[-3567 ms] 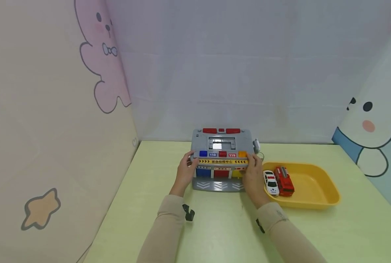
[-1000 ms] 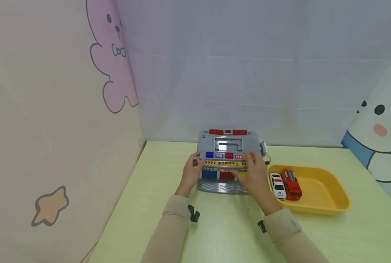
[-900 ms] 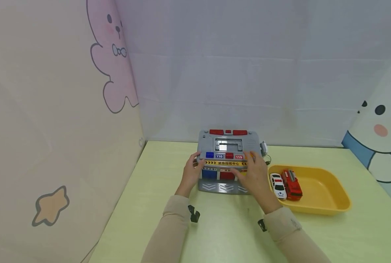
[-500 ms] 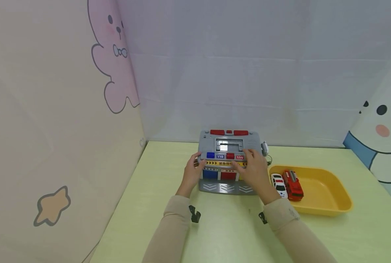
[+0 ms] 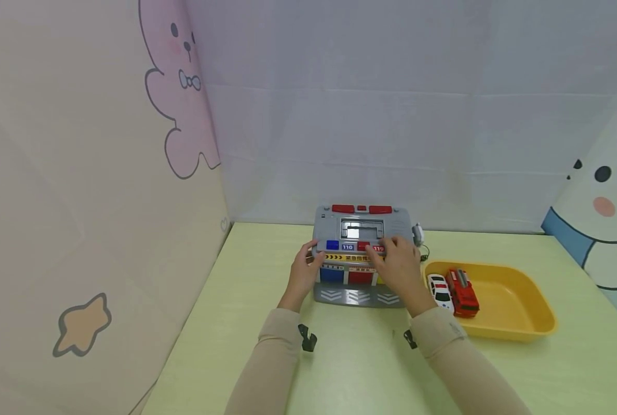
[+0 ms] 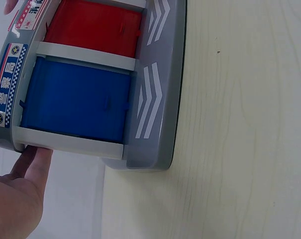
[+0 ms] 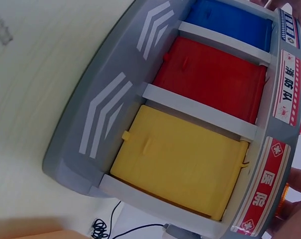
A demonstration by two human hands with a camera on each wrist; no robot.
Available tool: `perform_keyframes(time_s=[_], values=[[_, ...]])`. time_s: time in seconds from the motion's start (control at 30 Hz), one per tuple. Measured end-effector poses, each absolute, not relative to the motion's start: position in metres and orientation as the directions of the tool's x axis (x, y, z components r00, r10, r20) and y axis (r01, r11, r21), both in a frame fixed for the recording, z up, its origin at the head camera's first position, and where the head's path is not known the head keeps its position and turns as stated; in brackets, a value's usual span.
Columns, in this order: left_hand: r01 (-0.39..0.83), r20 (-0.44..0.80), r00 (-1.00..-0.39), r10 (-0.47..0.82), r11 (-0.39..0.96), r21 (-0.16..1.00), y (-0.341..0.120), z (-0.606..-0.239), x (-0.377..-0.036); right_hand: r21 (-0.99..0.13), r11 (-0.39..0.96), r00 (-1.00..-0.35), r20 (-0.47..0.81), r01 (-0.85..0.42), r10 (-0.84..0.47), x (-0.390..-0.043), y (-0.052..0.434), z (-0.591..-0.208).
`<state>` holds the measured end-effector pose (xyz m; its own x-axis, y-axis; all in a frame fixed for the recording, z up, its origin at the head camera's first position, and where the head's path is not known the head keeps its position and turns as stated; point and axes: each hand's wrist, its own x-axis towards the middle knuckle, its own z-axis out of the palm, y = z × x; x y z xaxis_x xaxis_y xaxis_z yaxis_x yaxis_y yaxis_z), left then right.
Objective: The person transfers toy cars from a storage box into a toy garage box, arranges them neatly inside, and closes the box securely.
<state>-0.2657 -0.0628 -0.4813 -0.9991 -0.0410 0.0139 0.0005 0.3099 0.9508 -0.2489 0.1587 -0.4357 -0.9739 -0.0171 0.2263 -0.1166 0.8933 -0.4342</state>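
A grey toy garage (image 5: 329,226) stands at the back of the table, with sloping roof and ramp facing me. Its blue door (image 6: 75,99), red door (image 6: 93,27) and yellow door (image 7: 180,164) are all down. My left hand (image 5: 301,274) holds the garage's left side, thumb at the roof's front edge and fingers round the corner. Over the right half of the roof lies my right hand (image 5: 403,270), its thumb tip at the red button (image 5: 362,245). Its other fingers stretch over the roof and cover the orange button in the head view. The blue button (image 5: 332,245) stays uncovered.
Right of the garage is a yellow tray (image 5: 516,332) holding a white police car (image 5: 438,287) and a red fire truck (image 5: 463,293). A small grey-white part (image 5: 418,234) with a thin black cord (image 5: 425,253) hangs at the garage's right side. A curtain (image 5: 339,144) closes off the back.
My right hand has slid left along the roof; its thumb has risen from the garage's front to the red button. My left hand keeps its hold, and the garage stays in place.
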Motion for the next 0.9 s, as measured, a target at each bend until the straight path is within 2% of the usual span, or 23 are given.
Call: perform_keyframes(time_s=[0.3, 0.9], values=[[-0.015, -0.001, -0.999, -0.046, 0.312, 0.95, -0.0618, -0.4812, -0.2647, -0.411, 0.911, -0.978, 0.204, -0.042, 0.047, -0.2507, 0.1536, -0.4335], [0.008, 0.024, -0.999, -0.044, 0.329, 0.944, -0.0636, -0.4819, -0.2647, -0.445, 0.895, -0.983, 0.152, 0.027, 0.106, -0.2547, 0.152, -0.4265]])
